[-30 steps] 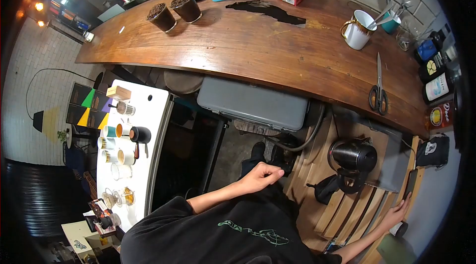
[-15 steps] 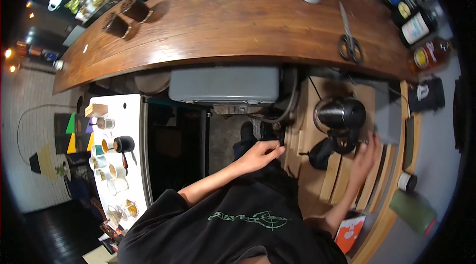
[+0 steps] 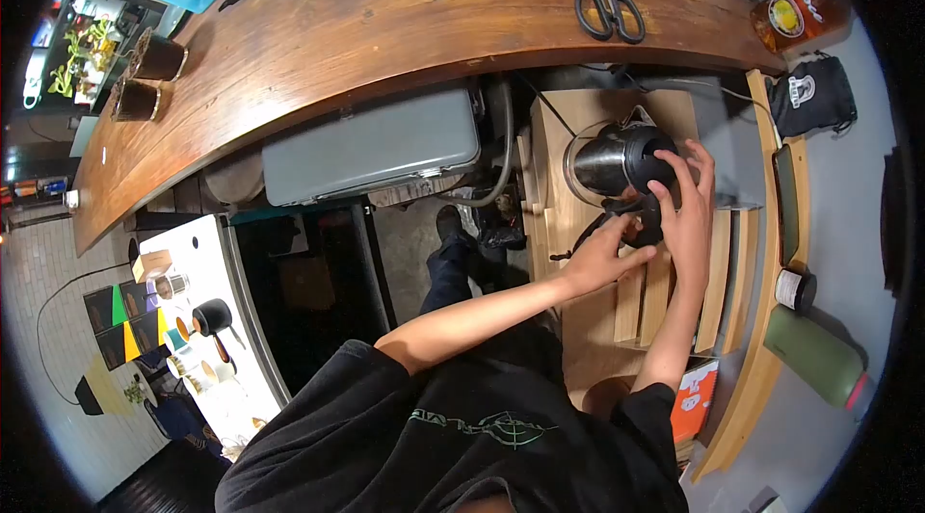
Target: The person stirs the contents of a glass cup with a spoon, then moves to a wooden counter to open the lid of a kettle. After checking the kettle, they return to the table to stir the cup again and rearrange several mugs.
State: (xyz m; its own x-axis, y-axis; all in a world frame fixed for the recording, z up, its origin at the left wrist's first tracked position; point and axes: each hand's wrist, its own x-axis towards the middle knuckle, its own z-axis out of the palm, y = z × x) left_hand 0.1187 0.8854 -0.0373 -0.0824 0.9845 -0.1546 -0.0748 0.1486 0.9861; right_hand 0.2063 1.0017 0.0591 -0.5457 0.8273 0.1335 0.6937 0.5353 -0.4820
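A black-and-silver electric kettle [image 3: 605,164] sits on a light wooden box below the bench, its black handle toward me. My left hand [image 3: 599,261] is at that handle, thumb and fingers curved around it. Over the dark lid [image 3: 655,161] is my right hand [image 3: 688,210], its fingers spread and bent, fingertips at the lid's edge. A black item beneath the handle is partly hidden by my left hand.
Scissors [image 3: 605,10] lie on the wooden bench [image 3: 414,26] above. A grey case [image 3: 376,147] is under it. Wooden slats [image 3: 715,282] stand beside the box. To the right are a green bottle [image 3: 817,354], a small jar [image 3: 795,289] and a black pouch [image 3: 814,97].
My left hand has moved right from near my lap to the kettle handle. My right hand has risen from beside the kettle to its lid. The view has shifted.
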